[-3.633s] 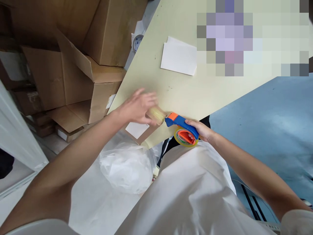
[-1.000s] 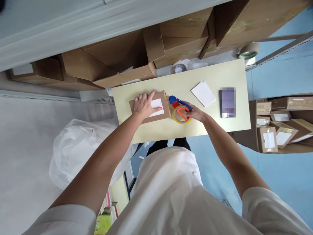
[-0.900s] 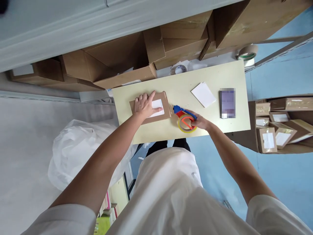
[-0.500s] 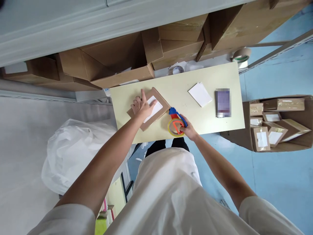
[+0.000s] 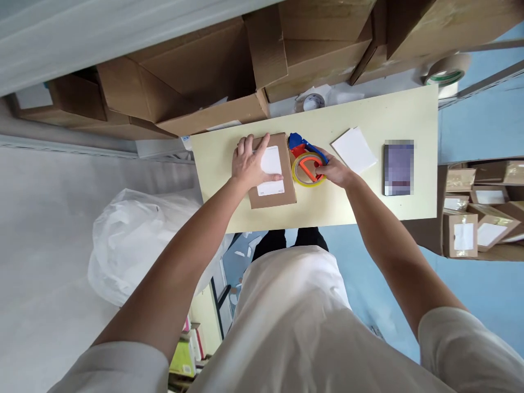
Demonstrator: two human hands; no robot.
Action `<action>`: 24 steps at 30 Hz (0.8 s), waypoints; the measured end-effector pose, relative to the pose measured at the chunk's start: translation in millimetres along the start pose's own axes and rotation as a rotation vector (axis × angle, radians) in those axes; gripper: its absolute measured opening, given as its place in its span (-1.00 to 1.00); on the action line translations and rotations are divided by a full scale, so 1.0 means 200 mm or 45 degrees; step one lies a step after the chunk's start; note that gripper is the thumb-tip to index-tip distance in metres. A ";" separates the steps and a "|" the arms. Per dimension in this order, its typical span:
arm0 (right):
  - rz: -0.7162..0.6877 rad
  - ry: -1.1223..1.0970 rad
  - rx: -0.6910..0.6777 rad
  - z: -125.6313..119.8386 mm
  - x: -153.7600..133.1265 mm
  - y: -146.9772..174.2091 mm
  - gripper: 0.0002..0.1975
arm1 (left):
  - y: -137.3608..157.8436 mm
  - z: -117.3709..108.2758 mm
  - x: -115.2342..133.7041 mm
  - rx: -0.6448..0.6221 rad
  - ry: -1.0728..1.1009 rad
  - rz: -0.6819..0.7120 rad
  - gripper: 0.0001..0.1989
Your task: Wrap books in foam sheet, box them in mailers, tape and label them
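A small cardboard box (image 5: 272, 201) with a white label (image 5: 271, 164) on top lies on the pale table (image 5: 344, 210). My left hand (image 5: 250, 164) rests on the box's left part with its fingers spread, the thumb lying over the label. In my right hand (image 5: 333, 170) is a tape dispenser (image 5: 298, 143), blue and red with an orange hub and a yellow-rimmed roll of tape. Its blue head is close by the box's upper right edge; whether the two touch I cannot tell. My right fingers are closed round the handle and partly hidden.
White cards (image 5: 354, 150) and a dark, blurred-out flat object (image 5: 398, 169) lie to the right on the table. Open cardboard boxes (image 5: 213, 117) line the back beside a tape roll (image 5: 314, 102). A carton of small packed boxes (image 5: 462, 234) stands at right, a white plastic bag (image 5: 126, 245) at left.
The cardboard box has turned and now lies nearly square to the table, with my left hand on it. The tape dispenser has moved up along the box's right side in my right hand.
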State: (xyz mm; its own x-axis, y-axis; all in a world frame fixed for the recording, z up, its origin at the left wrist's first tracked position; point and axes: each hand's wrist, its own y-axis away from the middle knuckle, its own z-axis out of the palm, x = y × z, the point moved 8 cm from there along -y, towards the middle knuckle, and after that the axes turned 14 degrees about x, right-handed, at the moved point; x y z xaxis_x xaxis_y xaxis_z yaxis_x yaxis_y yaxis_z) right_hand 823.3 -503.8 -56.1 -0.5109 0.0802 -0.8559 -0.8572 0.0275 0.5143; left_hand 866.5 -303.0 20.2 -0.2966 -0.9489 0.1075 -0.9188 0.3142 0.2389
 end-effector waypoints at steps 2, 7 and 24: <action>-0.040 0.005 0.022 0.00 0.01 0.01 -0.17 | 0.00 0.02 -0.01 -0.032 -0.031 -0.016 0.27; -0.040 0.032 0.075 -0.11 0.13 0.18 -0.22 | 0.01 0.04 -0.02 -0.082 -0.097 -0.025 0.26; 0.111 -0.026 0.386 -0.07 0.48 0.63 -0.13 | 0.17 0.07 -0.15 -0.012 -0.062 -0.329 0.14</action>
State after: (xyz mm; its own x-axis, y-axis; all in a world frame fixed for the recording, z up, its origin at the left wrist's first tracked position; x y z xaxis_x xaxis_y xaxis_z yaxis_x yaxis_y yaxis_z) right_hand 665.4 -505.9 -73.6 -0.5779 0.1150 -0.8079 -0.7501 0.3150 0.5814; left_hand 840.5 -264.0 10.8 -0.0645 -0.9979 -0.0045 -0.9633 0.0611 0.2613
